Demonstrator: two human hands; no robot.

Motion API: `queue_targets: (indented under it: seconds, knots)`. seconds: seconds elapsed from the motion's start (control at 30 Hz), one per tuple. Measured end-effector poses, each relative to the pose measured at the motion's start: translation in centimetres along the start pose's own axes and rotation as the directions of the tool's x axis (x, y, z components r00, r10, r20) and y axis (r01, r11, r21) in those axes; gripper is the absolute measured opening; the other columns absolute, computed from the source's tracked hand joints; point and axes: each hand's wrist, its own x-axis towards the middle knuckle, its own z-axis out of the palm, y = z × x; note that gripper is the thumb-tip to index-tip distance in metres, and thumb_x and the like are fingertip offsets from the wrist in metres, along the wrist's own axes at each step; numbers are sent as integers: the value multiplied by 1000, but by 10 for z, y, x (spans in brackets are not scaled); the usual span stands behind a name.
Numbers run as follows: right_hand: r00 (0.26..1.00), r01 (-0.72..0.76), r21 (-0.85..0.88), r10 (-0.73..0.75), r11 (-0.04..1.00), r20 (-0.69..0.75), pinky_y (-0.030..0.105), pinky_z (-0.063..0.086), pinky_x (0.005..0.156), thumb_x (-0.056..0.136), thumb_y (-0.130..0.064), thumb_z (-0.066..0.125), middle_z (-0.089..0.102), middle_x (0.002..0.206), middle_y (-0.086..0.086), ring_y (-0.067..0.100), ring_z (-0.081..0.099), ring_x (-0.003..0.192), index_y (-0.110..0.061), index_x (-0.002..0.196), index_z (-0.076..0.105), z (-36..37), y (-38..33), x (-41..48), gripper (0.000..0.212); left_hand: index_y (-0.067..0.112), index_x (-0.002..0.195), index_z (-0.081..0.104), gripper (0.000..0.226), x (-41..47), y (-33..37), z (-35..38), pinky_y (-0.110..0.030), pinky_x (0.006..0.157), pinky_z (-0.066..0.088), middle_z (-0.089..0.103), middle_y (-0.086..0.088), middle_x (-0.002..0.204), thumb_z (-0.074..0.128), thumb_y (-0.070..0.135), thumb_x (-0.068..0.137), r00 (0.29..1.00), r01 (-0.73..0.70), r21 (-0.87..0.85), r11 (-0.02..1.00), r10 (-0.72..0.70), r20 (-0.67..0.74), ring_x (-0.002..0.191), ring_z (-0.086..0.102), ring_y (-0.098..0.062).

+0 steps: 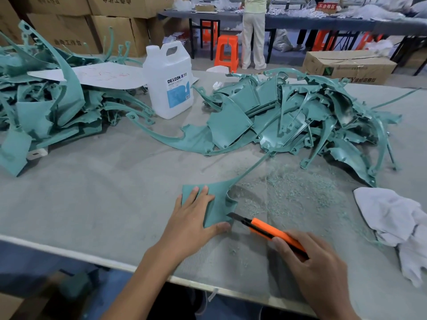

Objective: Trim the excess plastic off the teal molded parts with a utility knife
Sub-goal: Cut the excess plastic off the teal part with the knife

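Right hand point(321, 269) curls its grip round the orange plastic utility knife point(272, 230), blade at four o'clock on the flat teal molded part point(219, 204); left hand point(191, 222), fingers spread, pins it. Mid-trim; next, a steady draw.

Workshop backdrop as I see it.
Stacked cardboard boxes point(115, 31) far left, orange stool point(226, 53) beside long dark table point(323, 23).

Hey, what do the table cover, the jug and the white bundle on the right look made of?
Table cover: probably grey felt or woven fabric, matte with fine texture. Jug: translucent white plastic, with molded handle and slight sheen. Bundle: soft white cloth, judging by its crumpled folds.
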Motion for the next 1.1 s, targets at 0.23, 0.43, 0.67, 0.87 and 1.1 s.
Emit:
queue_targets:
  seconds: [0.23, 0.43, 0.67, 0.87, 1.1]
  knots:
    - [999, -24, -5, 24, 1000, -25, 30, 47, 64, 82, -60, 58, 67, 84, -11, 23, 68, 82, -34, 91, 73, 1, 1, 4, 31, 32, 150, 29, 92, 0, 0, 0, -41, 124, -6, 4, 11, 167, 39, 88, 78, 1000, 10, 9, 1000, -10, 11, 152, -6, -7]
    - [999, 37, -8, -37, 999, 2, 29, 48, 64, 82, -65, 51, 67, 85, -12, 14, 65, 82, -36, 92, 72, 1, 1, 1, 37, 32, 151, 28, 91, 0, 1, -1, -41, 123, -7, 2, 11, 167, 40, 87, 79, 1000, 6, 13, 1000, -7, 20, 152, -7, -7]
    - [999, -10, 4, 10, 1000, -31, 30, 48, 64, 78, -52, 68, 68, 82, -9, 23, 69, 78, -32, 89, 75, 0, 0, 2, 24, 33, 150, 29, 91, -1, 3, -7, -42, 124, -5, 4, 9, 167, 36, 88, 78, 999, -5, 17, 1000, 4, 42, 153, -7, -9]
    - [982, -139, 148, 156, 979, -108, 31, 43, 70, 76, -52, 66, 64, 82, -10, 26, 67, 81, -30, 91, 74, -2, 1, 4, 27, 34, 153, 26, 101, -14, 22, -13, -42, 117, 13, 21, -8, 160, 3, 92, 74, 999, 39, 378, 925, -26, -40, 143, 10, -27]
    - [975, -187, 183, 204, 965, -82, 36, 50, 73, 76, -30, 84, 69, 83, -6, 23, 66, 79, -27, 90, 75, -5, -3, 4, 17, 35, 151, 33, 77, -6, 42, 1, -44, 119, 13, 25, -2, 161, 20, 77, 87, 998, 52, 349, 936, -33, -59, 144, 21, -24]
